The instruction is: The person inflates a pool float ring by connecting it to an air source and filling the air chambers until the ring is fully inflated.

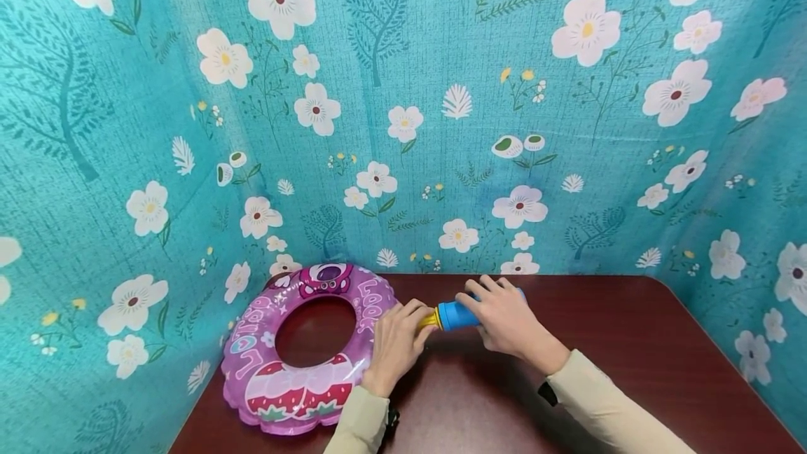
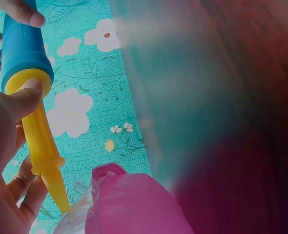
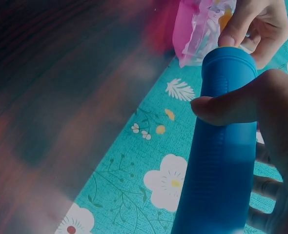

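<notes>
A hand pump with a blue barrel (image 3: 217,161) and a yellow nozzle end (image 2: 38,131) is held between both hands above the table. My left hand (image 1: 396,342) grips the yellow part, its thumb on the yellow collar in the left wrist view. Around the blue barrel curls my right hand (image 1: 507,317), thumb across its near side in the right wrist view. A pink inflatable swim ring (image 1: 252,335) lies left of the left hand, rounded and puffed out. In the left wrist view the nozzle's tapered tip points at the ring's clear part; whether they touch, I cannot tell.
The dark red-brown table (image 1: 630,356) carries the ring and spreads right and forward of the hands. A turquoise flowered cloth (image 1: 441,160) hangs behind the table and along both sides.
</notes>
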The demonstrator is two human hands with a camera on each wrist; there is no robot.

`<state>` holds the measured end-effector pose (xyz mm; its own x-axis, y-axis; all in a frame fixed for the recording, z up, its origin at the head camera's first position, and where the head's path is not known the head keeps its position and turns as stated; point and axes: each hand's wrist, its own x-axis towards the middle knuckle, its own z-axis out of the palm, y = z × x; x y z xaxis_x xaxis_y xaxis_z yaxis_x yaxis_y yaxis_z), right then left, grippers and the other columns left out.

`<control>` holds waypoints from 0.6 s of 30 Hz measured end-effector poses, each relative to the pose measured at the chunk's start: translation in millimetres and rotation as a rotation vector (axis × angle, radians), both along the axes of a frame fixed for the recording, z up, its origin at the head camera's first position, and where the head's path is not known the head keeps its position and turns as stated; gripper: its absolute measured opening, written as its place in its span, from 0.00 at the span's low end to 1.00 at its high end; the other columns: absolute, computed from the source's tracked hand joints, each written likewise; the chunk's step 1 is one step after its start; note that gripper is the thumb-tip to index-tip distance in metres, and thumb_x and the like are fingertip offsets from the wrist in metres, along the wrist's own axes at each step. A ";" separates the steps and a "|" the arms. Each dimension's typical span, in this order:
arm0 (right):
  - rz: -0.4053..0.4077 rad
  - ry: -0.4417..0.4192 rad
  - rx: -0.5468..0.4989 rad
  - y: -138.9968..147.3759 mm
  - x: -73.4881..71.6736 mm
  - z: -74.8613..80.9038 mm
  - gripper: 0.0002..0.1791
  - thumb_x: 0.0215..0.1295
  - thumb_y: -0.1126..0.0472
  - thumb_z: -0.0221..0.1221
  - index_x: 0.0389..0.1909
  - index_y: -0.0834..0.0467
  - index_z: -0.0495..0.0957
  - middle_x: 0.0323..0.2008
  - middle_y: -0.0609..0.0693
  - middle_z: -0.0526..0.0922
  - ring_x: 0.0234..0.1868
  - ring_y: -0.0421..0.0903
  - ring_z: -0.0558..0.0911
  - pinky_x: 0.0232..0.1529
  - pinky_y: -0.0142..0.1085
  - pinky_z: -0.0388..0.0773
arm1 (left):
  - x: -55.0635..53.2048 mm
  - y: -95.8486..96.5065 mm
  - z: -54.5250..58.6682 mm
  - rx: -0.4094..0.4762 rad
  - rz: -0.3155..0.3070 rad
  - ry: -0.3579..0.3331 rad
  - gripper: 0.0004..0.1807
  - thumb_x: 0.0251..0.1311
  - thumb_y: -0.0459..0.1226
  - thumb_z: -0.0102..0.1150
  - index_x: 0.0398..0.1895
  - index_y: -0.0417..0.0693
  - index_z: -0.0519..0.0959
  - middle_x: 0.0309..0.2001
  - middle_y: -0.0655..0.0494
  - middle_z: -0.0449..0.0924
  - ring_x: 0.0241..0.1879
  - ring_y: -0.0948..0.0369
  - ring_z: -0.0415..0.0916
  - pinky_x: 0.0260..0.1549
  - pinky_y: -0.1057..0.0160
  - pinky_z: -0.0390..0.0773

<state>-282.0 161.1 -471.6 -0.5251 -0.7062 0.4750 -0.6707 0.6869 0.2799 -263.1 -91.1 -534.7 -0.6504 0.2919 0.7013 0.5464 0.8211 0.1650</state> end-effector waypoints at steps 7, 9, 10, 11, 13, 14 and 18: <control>-0.059 -0.067 0.029 9.6 2.2 -0.9 0.41 0.41 0.49 0.84 0.60 0.48 0.79 0.55 0.54 0.80 0.53 0.55 0.79 0.48 0.53 0.83 | 2.8 2.4 -0.9 -0.023 0.006 -0.022 0.14 0.65 0.52 0.73 0.50 0.61 0.89 0.47 0.67 0.86 0.34 0.63 0.76 0.32 0.67 0.77; -0.078 -0.071 0.036 16.9 2.2 0.7 0.43 0.40 0.48 0.84 0.61 0.48 0.78 0.56 0.55 0.80 0.54 0.56 0.79 0.51 0.55 0.83 | 2.6 2.4 -1.2 -0.023 0.002 -0.014 0.14 0.65 0.52 0.72 0.50 0.60 0.89 0.47 0.67 0.86 0.33 0.63 0.76 0.31 0.67 0.76; -0.086 -0.071 0.039 21.4 2.1 1.6 0.44 0.39 0.48 0.85 0.61 0.48 0.78 0.56 0.55 0.80 0.55 0.57 0.79 0.53 0.56 0.83 | 2.3 2.2 -1.4 -0.022 0.001 -0.007 0.14 0.65 0.52 0.73 0.49 0.61 0.89 0.47 0.67 0.86 0.33 0.63 0.76 0.30 0.67 0.75; -0.095 -0.069 0.039 26.5 1.8 2.5 0.44 0.38 0.48 0.85 0.61 0.48 0.78 0.56 0.56 0.80 0.56 0.58 0.79 0.53 0.56 0.83 | 1.7 1.8 -1.9 -0.020 0.000 0.003 0.14 0.65 0.52 0.73 0.49 0.60 0.89 0.46 0.67 0.86 0.32 0.63 0.75 0.29 0.67 0.75; -0.107 -0.055 0.037 37.8 1.1 4.3 0.45 0.37 0.48 0.85 0.60 0.49 0.77 0.56 0.57 0.80 0.56 0.59 0.79 0.52 0.57 0.84 | 0.2 1.1 -2.7 -0.017 -0.002 0.028 0.13 0.64 0.51 0.74 0.48 0.60 0.89 0.45 0.68 0.86 0.31 0.63 0.75 0.27 0.67 0.73; -0.110 -0.046 0.034 43.8 0.7 5.3 0.44 0.37 0.49 0.85 0.60 0.49 0.78 0.56 0.58 0.80 0.56 0.59 0.79 0.51 0.57 0.84 | -0.7 0.7 -3.1 -0.021 -0.003 0.043 0.13 0.63 0.51 0.75 0.48 0.61 0.89 0.45 0.68 0.86 0.31 0.63 0.76 0.26 0.66 0.73; -0.120 -0.004 0.008 66.5 -0.4 8.8 0.45 0.35 0.50 0.86 0.59 0.51 0.78 0.56 0.59 0.81 0.56 0.60 0.79 0.46 0.56 0.84 | -3.4 -0.3 -3.8 -0.027 -0.009 0.093 0.13 0.62 0.49 0.76 0.48 0.60 0.89 0.44 0.68 0.86 0.31 0.62 0.77 0.25 0.63 0.74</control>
<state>-282.4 227.6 -462.7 -0.6077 -0.6417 0.4678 -0.5847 0.7602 0.2832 -266.5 -91.4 -538.6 -0.5806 0.3170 0.7500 0.5653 0.8198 0.0911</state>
